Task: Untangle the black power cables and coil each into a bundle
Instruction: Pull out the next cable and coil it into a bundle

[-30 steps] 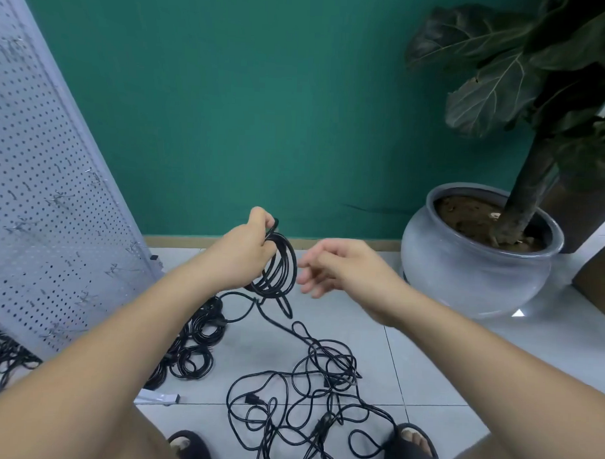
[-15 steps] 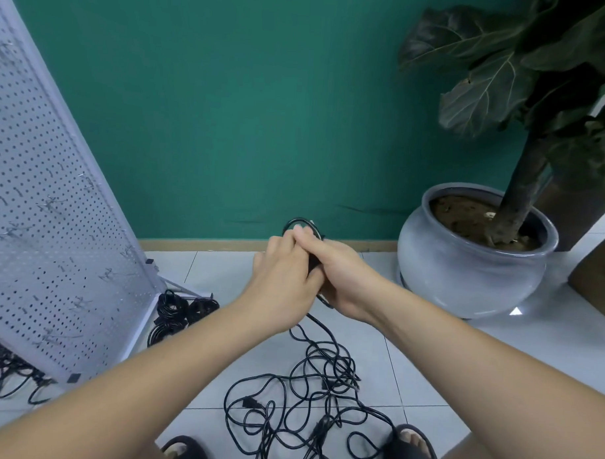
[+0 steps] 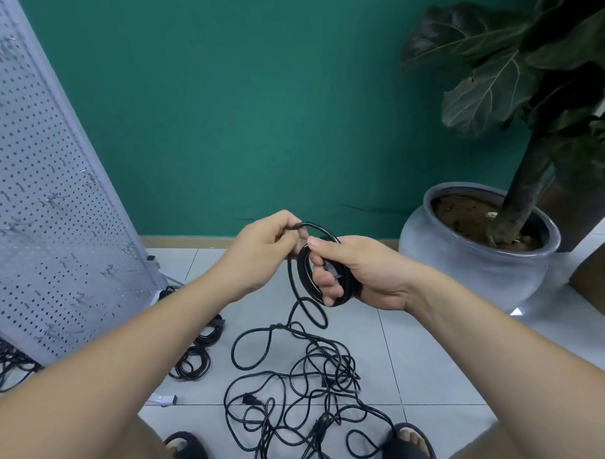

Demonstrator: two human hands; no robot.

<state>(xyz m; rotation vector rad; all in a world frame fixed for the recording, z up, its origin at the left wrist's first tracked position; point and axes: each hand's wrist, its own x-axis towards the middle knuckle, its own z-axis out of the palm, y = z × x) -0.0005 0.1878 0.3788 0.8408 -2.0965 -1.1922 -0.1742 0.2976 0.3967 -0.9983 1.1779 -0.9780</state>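
Now coil (image 3: 347,290) passed from left hand (image 3: 263,245) to right hand (image 3: 368,269), grip curled round it; left pinches strand (image 3: 315,226).

Soft, even light is filling the sharp scene. A glare patch (image 3: 517,310) is shining on the floor tiles (image 3: 427,354) right of the right hand (image 3: 371,269), and the edges are bowing.

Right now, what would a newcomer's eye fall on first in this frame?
At centre, the right hand grips a half-wound coil of black power cable while the left hand pinches its top loop. Below, a loose tangle of black cables sprawls on the pale tiled floor, between a leaning white perforated panel at left and a round grey plant pot at right.
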